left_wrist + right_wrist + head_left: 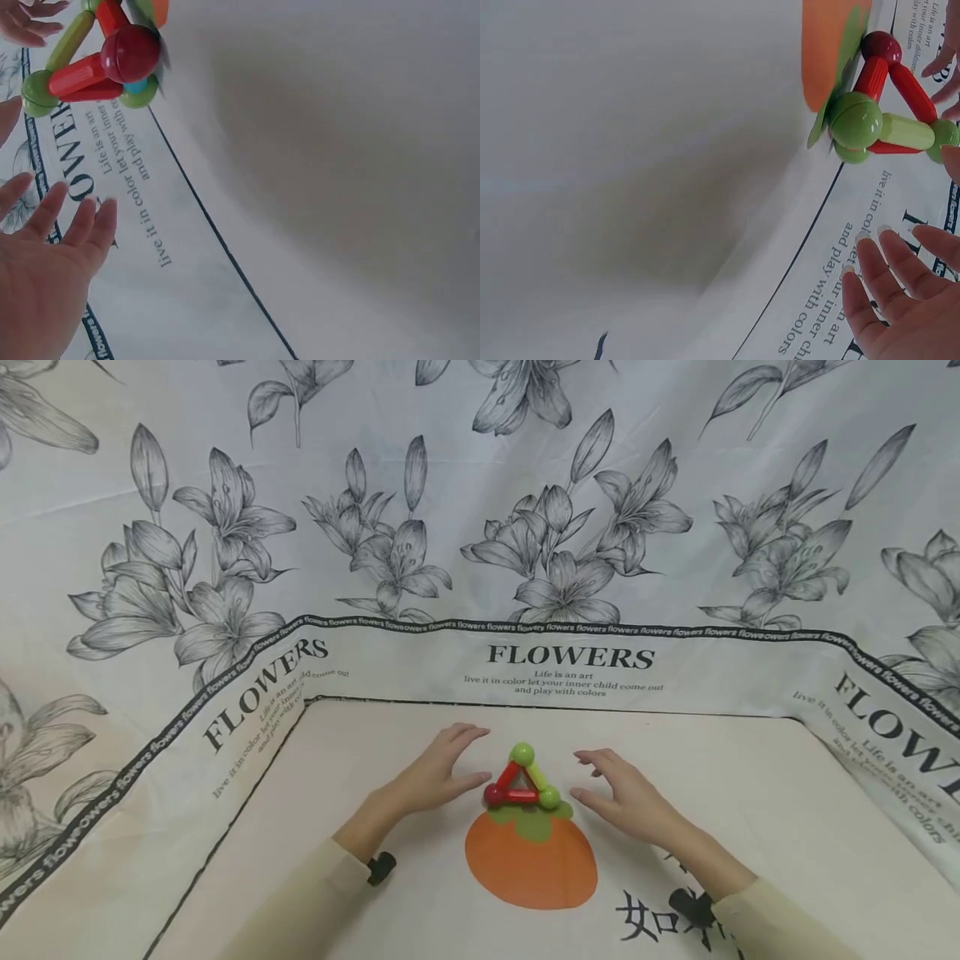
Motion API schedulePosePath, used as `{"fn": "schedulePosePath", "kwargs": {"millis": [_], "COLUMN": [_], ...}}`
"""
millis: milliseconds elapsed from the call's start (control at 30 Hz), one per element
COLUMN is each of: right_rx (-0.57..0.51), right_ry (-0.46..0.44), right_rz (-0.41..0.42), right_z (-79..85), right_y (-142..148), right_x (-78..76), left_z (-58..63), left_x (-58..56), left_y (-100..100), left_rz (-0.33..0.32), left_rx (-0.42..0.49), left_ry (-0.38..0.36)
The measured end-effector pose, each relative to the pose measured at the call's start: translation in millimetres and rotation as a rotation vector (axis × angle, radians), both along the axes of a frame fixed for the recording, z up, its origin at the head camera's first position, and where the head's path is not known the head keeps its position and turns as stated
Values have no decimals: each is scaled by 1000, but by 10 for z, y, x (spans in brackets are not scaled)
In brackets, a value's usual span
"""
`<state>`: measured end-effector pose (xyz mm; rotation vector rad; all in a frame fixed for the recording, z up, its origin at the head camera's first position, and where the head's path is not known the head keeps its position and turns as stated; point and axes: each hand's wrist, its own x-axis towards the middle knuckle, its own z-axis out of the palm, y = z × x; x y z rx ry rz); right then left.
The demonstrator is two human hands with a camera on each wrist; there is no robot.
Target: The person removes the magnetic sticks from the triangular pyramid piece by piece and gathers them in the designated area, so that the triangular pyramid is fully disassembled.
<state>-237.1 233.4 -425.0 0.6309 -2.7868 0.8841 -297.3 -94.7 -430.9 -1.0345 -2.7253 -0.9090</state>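
- The ball-and-rod frame (519,796) sits on the worktop (690,747) by the leafy end of the printed orange fruit (531,870).
- It looks joined into a solid shape; what remains, if anything, cannot be told.
- Left hand (438,770) and right hand (624,793) flank it, fingers spread, gripping nothing.
- Head view: three corners; wrist views add a fourth ball (141,97).

Looks like a fabric-screened tabletop booth (405,410); can't tell whether inside a home, lab or office. Walled at the back and both sides by white cloth (652,410) with grey lily prints (566,585), big "FLOWERS" lettering (572,657) and a dark border strip (555,628). Fitted with a pale work surface (735,768) carrying an orange fruit print (532,868) and black characters (636,920).
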Motion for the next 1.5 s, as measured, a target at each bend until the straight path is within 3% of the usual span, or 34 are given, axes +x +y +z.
{"fn": "schedulePosePath", "kwargs": {"millis": [300,533,700,967,1367,1500], "right_rx": [-61,-90,-106,-135,-148,-140], "right_ry": [-33,-101,-96,-122,-141,-147], "right_rz": [46,31,40,20,55,39], "right_z": [-34,-74,-118,-155,-143,-127], "right_y": [-150,-270,-353,-466,-534,-509], "right_x": [-82,-187,-246,-329,-407,-398], "left_z": [10,18,10,-28,-20,-41], "left_x": [-54,-97,-129,-179,-188,-195], "left_y": [238,362,441,546,622,574], "left_rz": [-58,-90,-100,-104,-77,-31], "left_rx": [89,99,124,166,153,180], "left_ry": [-118,-144,-145,-177,-181,-193]}}
